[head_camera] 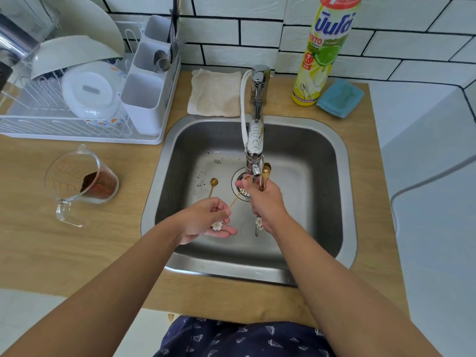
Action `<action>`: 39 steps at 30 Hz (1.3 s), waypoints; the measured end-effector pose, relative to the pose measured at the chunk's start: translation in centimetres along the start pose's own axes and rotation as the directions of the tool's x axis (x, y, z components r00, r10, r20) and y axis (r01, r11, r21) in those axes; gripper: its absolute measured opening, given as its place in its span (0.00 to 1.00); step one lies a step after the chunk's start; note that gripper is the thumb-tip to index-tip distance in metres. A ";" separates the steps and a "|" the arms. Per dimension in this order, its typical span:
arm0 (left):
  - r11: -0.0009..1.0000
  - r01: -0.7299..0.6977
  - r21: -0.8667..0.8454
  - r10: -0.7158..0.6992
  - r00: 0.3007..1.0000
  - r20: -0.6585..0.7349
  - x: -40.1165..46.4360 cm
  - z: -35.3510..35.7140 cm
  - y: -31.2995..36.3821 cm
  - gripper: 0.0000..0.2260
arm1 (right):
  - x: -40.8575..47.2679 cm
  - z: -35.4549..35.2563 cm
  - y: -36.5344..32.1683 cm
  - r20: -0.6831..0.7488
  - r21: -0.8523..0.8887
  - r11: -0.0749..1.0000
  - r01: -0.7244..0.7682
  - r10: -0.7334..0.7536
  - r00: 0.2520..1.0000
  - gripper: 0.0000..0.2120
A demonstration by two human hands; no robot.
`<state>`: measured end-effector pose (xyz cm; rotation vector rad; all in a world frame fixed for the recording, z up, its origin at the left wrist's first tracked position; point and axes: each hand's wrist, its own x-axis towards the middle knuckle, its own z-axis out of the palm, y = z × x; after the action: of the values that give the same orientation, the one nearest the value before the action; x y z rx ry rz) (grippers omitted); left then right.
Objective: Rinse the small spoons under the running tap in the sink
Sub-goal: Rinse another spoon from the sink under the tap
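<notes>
My right hand grips a bunch of small gold spoons, bowls up, right beside the tap's nozzle over the steel sink; flower-shaped handle ends stick out below the fist. My left hand holds one gold spoon by its white flower end, the stem pointing up toward the right hand's fingers. Another small gold spoon lies on the sink floor left of the drain. Whether water is running I cannot tell.
A dish rack with bowls and a white cutlery holder stands at the left. A glass measuring jug with brown powder sits on the wooden counter. Behind the sink lie a cloth, a dish-soap bottle and a blue sponge.
</notes>
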<state>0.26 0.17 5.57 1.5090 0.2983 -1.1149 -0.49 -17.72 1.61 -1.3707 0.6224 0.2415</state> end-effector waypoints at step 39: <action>0.541 -0.221 0.812 0.677 0.686 -0.264 1.5 0.6 -1.5 0.11 | -0.1 0.1 -0.3 -0.144 0.070 0.991 -0.117 0.126 0.982 0.13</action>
<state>-0.33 -0.47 3.58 2.4658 -0.2364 -0.2680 -0.39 -17.68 1.89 -1.3012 0.8322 0.2183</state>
